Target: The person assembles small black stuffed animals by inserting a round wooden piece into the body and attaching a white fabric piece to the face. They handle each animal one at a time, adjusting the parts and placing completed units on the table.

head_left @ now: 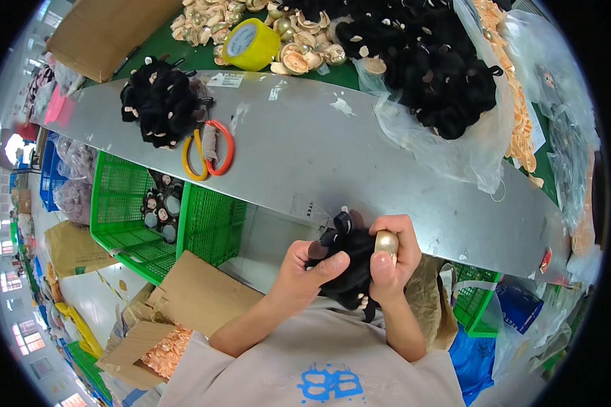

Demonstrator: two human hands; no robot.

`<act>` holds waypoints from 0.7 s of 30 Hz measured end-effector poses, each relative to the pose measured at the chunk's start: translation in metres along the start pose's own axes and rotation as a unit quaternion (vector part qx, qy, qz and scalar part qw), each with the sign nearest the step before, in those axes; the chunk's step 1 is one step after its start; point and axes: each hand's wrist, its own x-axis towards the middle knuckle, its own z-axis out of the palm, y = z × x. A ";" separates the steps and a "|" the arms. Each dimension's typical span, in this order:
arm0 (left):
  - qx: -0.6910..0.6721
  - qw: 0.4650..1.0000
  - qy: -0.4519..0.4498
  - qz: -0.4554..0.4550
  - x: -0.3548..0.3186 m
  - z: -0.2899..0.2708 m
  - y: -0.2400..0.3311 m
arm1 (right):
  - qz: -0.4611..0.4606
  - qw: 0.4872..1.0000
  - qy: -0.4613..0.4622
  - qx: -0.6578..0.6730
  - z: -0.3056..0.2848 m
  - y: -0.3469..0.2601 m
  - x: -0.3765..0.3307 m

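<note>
In front of my shirt, close to the table's near edge, I hold a small black plush piece (349, 271) with dark brown ear-like parts on top. My left hand (307, 273) is closed round its left side, thumb across the front. A shiny gold, rounded bead-like piece (387, 244) sits pinched between the thumb and fingers of my right hand (402, 261), right against the plush. Some of those fingers are hidden behind it. Farther off on the metal table lie scissors (208, 150) with yellow and red-orange handles, beside a heap of black plush pieces (159, 102).
A grey metal table (285, 136) curves across the view. At the back are a yellow tape roll (252, 45), peach shell-like parts with gold balls (299, 51), and a plastic bag (468, 139) of black plush. Green crates (214, 224) and cardboard (200, 288) stand below left.
</note>
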 end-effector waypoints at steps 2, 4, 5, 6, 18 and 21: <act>-0.038 0.999 -0.006 -0.016 -0.001 0.001 -0.002 | 0.023 0.999 0.004 0.028 0.001 -0.001 -0.002; -0.078 0.996 -0.008 -0.033 0.000 0.004 -0.004 | 0.027 0.999 0.007 0.027 -0.002 0.001 0.001; -0.095 0.995 -0.010 -0.040 0.000 0.004 -0.003 | 0.030 0.999 0.011 0.040 -0.002 0.004 0.002; -0.099 0.993 -0.025 -0.051 -0.001 0.003 -0.002 | 0.037 0.998 0.004 0.050 0.000 0.003 0.002; -0.210 0.963 -0.137 -0.093 -0.004 -0.013 -0.031 | 0.022 0.996 -0.032 0.075 -0.002 0.013 0.007; -0.192 0.964 -0.152 -0.099 -0.005 -0.010 -0.036 | -0.001 0.997 -0.036 0.063 -0.008 0.022 0.004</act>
